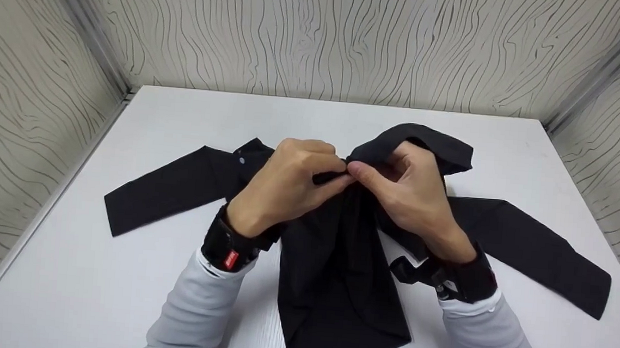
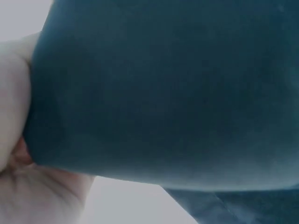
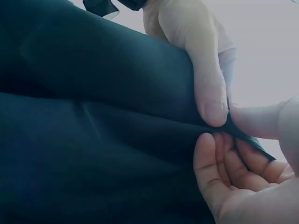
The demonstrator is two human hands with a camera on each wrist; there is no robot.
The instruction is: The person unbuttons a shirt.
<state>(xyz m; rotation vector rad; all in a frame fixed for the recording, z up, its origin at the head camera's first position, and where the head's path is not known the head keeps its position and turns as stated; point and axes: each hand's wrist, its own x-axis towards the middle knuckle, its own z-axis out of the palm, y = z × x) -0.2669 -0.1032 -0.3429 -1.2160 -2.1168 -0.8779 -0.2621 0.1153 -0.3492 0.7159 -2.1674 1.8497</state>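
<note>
A black long-sleeved shirt (image 1: 344,307) lies bunched on the white table, with one sleeve (image 1: 164,191) stretched to the left and the other (image 1: 539,253) to the right. My left hand (image 1: 299,178) pinches the raised cloth between thumb and fingers near the shirt's middle. Right against it, my right hand (image 1: 415,192) pinches the same edge, its fingers partly under a lifted flap (image 1: 427,136). In the right wrist view both thumbs meet at the cloth edge (image 3: 177,121). Dark cloth (image 2: 163,93) fills most of the left wrist view. Any fastener between the fingertips is hidden.
A small pale button (image 1: 242,160) shows on the shirt left of the hands. Patterned panels (image 1: 319,38) stand behind and beside the white table (image 1: 183,116). Black straps (image 1: 231,242) with cameras sit on both wrists.
</note>
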